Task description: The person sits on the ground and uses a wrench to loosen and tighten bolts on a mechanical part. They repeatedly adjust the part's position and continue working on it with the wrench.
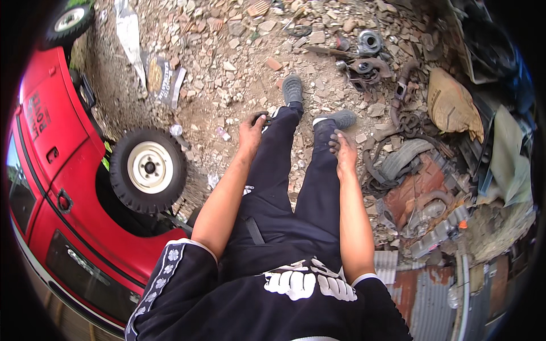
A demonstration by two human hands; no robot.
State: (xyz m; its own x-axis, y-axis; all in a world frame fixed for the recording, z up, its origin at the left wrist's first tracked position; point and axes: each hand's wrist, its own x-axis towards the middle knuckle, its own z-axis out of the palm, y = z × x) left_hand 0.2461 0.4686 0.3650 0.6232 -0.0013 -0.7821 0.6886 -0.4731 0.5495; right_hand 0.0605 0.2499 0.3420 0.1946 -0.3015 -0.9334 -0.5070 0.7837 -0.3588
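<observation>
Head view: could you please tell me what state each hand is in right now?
Left hand: partly curled; whether its grip holds anything cannot be told.
Right hand: loosely open, nothing visible in its grip.

- The car (62, 170) is parked along the person's left, its nearer wheel (149, 167) turned toward the left hand (250, 133).
- A second wheel (69, 20) is seen farther ahead, at the car's far end.
- The ground between car and scrap is covered with rubble (227, 62).
- A sack (162, 82) is laid on it, left of the shoes (293, 90), with a plastic sheet (129, 40) just beyond.
- The left hand is held beside the left leg (272, 165), the right hand (344, 153) by the right leg (321, 182).
- Metal parts (367, 62) are set ahead to the right.
- Roofing sheets (432, 292) are placed at near right.
</observation>
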